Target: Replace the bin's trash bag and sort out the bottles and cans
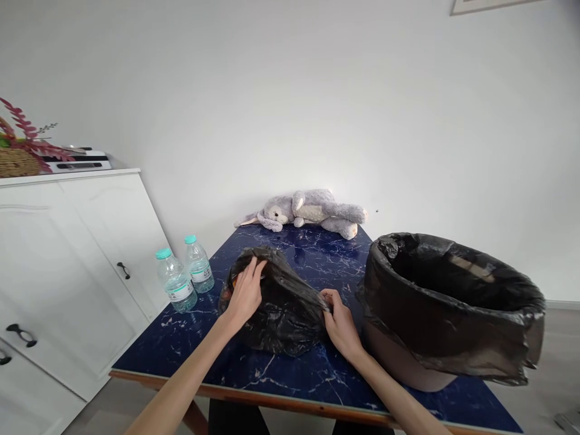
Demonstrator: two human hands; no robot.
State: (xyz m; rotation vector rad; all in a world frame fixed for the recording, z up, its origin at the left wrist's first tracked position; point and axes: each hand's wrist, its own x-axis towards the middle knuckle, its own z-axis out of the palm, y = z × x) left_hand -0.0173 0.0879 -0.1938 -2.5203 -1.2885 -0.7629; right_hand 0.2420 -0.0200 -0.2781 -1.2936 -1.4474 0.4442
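A filled black plastic bag [283,308] lies in the middle of the dark blue marbled table [290,374]. My left hand [244,293] rests on the bag's upper left side, fingers curled over the plastic near a bit of orange showing inside. My right hand [339,323] pinches the bag's stretched corner on the right. Just right of it stands a round bin [448,338] lined with a black bag, its mouth wide and its inside dark.
Two small water bottles [185,275] with teal caps stand at the table's left edge. A grey plush rabbit [308,211] lies against the wall at the far end. A white cabinet [67,266] stands to the left, with a basket and plant on top.
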